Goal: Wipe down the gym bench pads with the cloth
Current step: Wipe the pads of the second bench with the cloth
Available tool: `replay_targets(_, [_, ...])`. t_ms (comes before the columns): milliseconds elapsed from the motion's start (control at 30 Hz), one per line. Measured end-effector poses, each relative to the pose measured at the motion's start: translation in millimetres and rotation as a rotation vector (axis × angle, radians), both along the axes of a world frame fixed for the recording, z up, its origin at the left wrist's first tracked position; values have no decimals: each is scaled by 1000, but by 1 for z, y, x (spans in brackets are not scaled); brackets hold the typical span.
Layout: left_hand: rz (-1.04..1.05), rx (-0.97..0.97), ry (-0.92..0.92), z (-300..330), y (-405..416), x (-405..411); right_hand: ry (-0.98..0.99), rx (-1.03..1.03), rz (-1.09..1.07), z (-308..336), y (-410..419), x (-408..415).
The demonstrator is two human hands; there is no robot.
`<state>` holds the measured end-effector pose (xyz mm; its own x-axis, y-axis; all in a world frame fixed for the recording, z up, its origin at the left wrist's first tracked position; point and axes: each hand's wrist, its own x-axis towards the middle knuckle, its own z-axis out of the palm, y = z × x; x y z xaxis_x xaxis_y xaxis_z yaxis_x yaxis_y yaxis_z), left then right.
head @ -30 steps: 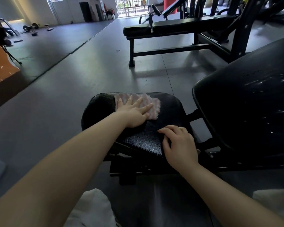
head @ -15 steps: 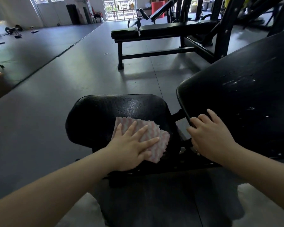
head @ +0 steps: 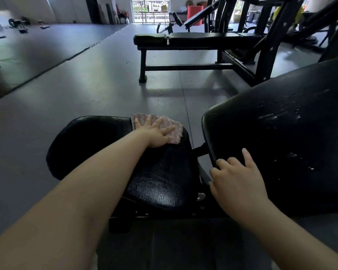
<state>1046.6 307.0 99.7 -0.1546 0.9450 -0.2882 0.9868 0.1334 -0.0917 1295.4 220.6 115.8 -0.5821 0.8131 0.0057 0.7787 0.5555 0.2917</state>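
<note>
Left hand, grip flat and fingers spread, presses the cloth at the seat pad's far edge; unwiped pad lies nearer. Right hand rests loosely curled on the back pad.

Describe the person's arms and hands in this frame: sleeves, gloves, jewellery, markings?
Both forearms are bare right up to the bottom edge of the frame; no sleeve shows. The left hand and right hand have no gloves. No ring, watch, wristband or marking is visible on either. Nails look short and unpainted, as far as the view shows.
</note>
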Motion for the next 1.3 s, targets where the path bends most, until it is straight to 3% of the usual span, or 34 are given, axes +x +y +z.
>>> replay_targets(200, [56,3,23,-1,22,9,47,-66,2,3,2,2])
replay_targets(433, [-35,-16,20,-5,5,30,95,-84,19,4,-1,6])
replay_targets(900, [-456,-81,41,-2,-138,77,86,-80,8,5,-5,10])
replay_targets(1067, [-389,-101,73,0,-99,66,98,-91,19,6,-3,10])
replay_targets(1300, [-114,-21,46,-11,0,57,204,-116,89,1,6,14])
